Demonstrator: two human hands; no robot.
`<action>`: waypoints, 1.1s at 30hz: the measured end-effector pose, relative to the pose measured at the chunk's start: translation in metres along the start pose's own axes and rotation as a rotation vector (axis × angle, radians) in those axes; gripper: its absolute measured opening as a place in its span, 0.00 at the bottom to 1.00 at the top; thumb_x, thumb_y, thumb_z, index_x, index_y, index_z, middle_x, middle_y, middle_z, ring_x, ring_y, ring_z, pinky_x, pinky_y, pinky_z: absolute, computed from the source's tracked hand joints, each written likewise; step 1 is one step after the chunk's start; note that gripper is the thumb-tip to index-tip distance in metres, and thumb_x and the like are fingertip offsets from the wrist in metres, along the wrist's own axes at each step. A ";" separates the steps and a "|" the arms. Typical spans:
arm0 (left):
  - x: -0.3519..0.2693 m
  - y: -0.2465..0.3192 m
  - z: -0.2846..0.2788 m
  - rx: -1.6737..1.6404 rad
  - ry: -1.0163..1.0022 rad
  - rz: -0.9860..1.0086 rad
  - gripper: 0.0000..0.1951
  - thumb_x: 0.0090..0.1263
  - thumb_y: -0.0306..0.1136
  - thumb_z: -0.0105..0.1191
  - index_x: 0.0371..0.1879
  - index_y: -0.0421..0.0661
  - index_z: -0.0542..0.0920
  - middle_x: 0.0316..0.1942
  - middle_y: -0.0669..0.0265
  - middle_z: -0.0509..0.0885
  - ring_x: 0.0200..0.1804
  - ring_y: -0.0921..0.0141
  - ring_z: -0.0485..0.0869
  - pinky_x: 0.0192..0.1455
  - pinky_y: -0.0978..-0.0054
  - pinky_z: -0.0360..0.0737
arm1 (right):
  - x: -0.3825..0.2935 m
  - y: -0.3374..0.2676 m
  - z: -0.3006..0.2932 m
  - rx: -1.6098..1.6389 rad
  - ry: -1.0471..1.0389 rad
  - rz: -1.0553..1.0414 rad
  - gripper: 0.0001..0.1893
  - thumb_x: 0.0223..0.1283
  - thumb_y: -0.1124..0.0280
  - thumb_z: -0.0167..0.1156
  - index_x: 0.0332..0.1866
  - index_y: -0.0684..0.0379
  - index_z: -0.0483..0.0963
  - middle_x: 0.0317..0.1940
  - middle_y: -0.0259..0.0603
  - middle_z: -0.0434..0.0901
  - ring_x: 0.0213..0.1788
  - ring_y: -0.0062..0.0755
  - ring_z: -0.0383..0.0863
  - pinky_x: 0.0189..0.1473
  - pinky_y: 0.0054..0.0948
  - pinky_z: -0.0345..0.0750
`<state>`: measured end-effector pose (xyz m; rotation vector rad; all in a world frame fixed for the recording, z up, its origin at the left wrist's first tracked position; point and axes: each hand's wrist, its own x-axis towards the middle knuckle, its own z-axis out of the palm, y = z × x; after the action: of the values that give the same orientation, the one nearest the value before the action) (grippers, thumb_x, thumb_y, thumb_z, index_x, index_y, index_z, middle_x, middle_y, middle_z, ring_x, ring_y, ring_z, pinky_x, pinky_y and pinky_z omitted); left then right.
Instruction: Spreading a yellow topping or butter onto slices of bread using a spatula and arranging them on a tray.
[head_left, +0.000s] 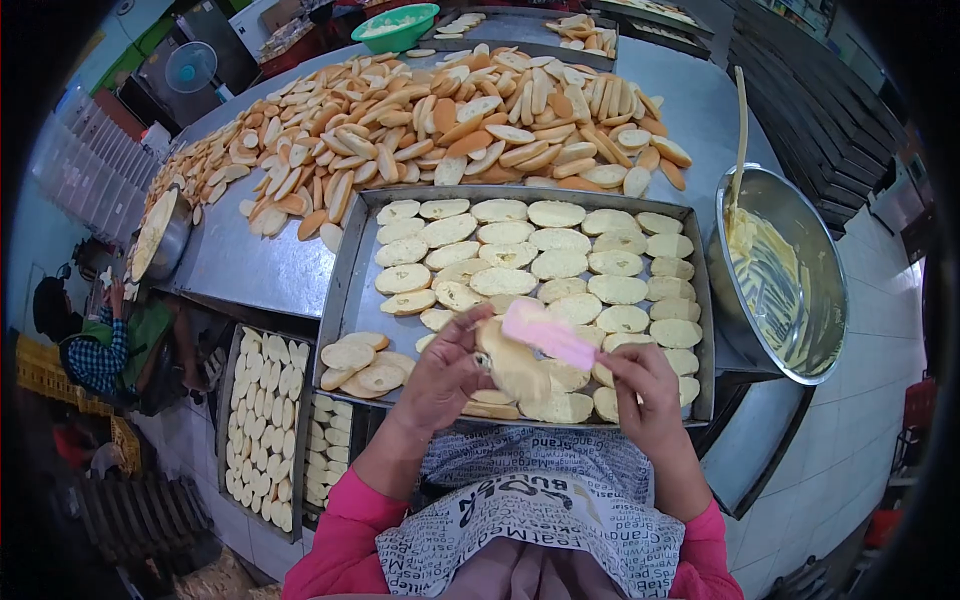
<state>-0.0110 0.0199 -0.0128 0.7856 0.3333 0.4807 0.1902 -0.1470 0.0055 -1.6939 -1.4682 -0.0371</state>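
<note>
My left hand (442, 375) holds an oval slice of bread (510, 364) above the near part of a metal baking tray (349, 300). In my right hand (645, 386) is a pink spatula (551, 334), its blade over the slice and smeared with pale cream. Rows of bread slices coated in pale yellow spread (502, 282) lie in the tray. A small stack of slices (367, 364) without visible spread sits at the tray's near left corner. Both hands partly hide the slices beneath them.
A large heap of bread slices (450, 120) covers the table behind the tray. At right stands a steel bowl (780, 277) of yellow cream with a long-handled tool (739, 135). Filled trays (262, 427) stand lower left. A person (112, 345) sits beside another bowl (161, 232).
</note>
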 end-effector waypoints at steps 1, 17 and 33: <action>0.003 -0.001 0.000 0.037 0.035 0.121 0.28 0.63 0.24 0.53 0.64 0.47 0.63 0.57 0.59 0.73 0.58 0.61 0.77 0.52 0.60 0.82 | 0.001 -0.007 -0.004 0.020 -0.082 -0.032 0.21 0.40 0.84 0.56 0.44 0.56 0.79 0.32 0.41 0.78 0.33 0.38 0.76 0.33 0.33 0.72; -0.003 0.021 -0.021 -0.225 0.077 0.132 0.21 0.72 0.32 0.45 0.64 0.48 0.63 0.59 0.61 0.73 0.59 0.64 0.75 0.57 0.63 0.79 | -0.016 0.008 -0.012 0.013 -0.178 -0.109 0.25 0.38 0.87 0.54 0.46 0.55 0.79 0.36 0.42 0.78 0.34 0.39 0.75 0.38 0.33 0.72; -0.005 0.008 -0.017 -0.142 -0.035 -0.013 0.30 0.62 0.28 0.53 0.65 0.45 0.63 0.54 0.54 0.76 0.55 0.62 0.78 0.56 0.64 0.79 | -0.008 0.008 -0.004 0.209 -0.196 0.101 0.22 0.45 0.88 0.53 0.48 0.59 0.78 0.37 0.44 0.77 0.40 0.42 0.76 0.42 0.32 0.72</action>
<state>-0.0250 0.0319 -0.0177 0.6532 0.2686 0.4722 0.1958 -0.1556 -0.0007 -1.6325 -1.4694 0.3347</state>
